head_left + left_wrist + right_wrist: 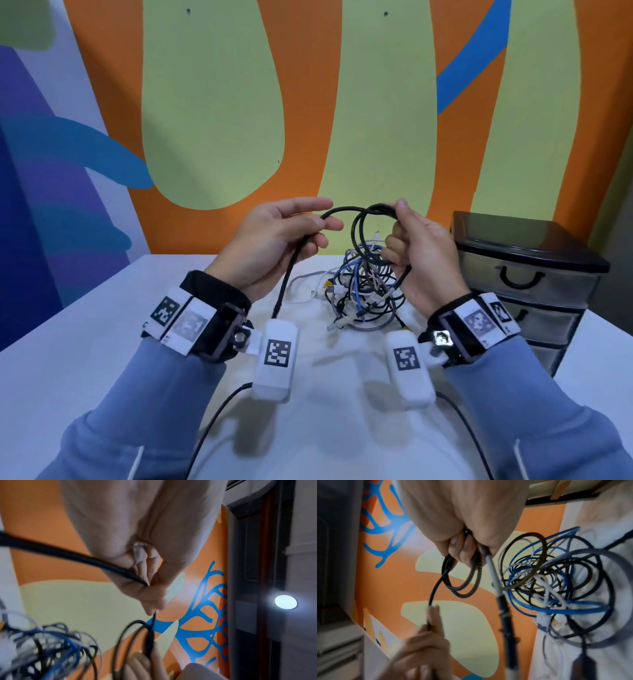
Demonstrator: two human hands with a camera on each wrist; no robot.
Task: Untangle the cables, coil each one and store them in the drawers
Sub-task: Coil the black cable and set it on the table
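Black cable (pixel 342 209) held up above the tangle (pixel 363 287) on the white desk (pixel 68 359). Left hand (pixel 274 240), fingers (pixel 323 224) loosely curled around the cable's straight run, left of the tangle. Right hand (pixel 421 250), thumb and fingers closed on the coiled loops (pixel 368 233), just above the tangle. Drawers (pixel 524 281) right of the tangle, shut.

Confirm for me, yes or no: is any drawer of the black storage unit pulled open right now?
No: in the head view all visible drawers of the storage unit sit flush and closed.
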